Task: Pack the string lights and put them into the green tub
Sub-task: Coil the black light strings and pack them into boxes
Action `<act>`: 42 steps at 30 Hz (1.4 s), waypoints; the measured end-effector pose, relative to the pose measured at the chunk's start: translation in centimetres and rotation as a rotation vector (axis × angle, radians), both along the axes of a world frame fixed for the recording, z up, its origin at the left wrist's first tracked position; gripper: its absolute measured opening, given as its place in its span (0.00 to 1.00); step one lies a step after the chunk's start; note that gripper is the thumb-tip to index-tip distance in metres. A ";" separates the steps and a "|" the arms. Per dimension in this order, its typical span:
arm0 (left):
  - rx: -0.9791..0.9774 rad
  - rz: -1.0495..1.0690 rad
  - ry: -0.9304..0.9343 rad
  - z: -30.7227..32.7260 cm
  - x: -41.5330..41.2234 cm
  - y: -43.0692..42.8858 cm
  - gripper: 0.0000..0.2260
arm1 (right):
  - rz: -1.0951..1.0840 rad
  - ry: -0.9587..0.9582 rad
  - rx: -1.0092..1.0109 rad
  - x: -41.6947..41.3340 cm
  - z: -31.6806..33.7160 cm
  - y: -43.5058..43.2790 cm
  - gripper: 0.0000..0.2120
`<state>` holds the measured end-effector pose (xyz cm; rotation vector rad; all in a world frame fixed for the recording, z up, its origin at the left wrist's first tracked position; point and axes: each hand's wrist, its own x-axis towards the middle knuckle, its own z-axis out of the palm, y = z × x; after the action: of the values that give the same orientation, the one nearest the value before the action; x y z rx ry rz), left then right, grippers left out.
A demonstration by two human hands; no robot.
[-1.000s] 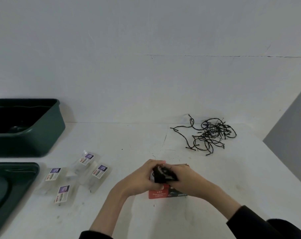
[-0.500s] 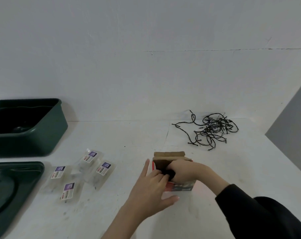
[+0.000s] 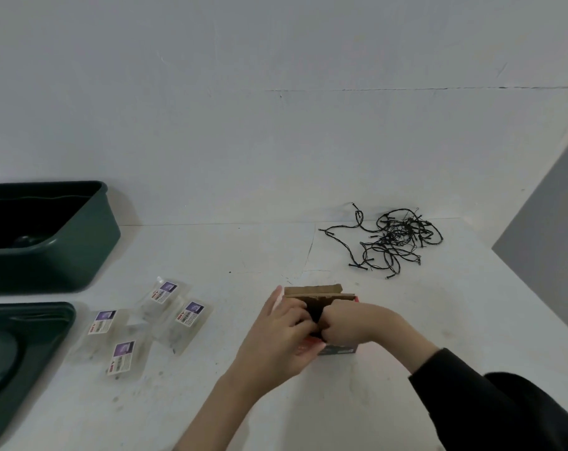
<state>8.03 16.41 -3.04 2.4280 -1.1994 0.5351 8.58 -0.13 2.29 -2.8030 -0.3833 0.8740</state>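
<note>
- Left hand point(image 3: 282, 333), flat before, now grips box point(image 3: 311, 291); right hand point(image 3: 354, 323) fingers curled round dark bundle point(image 3: 315, 315) at its mouth.
- String lights point(image 3: 396, 242) loose on surface point(image 3: 243, 249), well apart from green tub point(image 3: 90, 242): light, limp, snaggy; scoop whole bunch.

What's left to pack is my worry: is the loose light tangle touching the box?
Apart. The head view shows a stretch of bare table between the tangle and the box, with no wire reaching across.
</note>
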 end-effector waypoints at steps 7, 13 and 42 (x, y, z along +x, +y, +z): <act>-0.387 0.034 0.854 -0.4 0.3 0.3 0.32 | 0.032 -0.061 -0.014 1.3 -0.2 0.7 0.09; -0.462 0.052 0.890 -1.3 0.5 0.0 0.29 | 0.117 -0.146 0.102 0.4 1.6 -0.8 0.18; 0.020 0.337 0.518 2.2 9.7 0.1 0.29 | -0.801 -0.319 0.017 6.6 -4.9 -10.7 0.35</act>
<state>17.70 16.49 -0.88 2.5708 -0.5901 -0.0313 15.23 -10.79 -2.58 -2.6819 0.6561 0.2405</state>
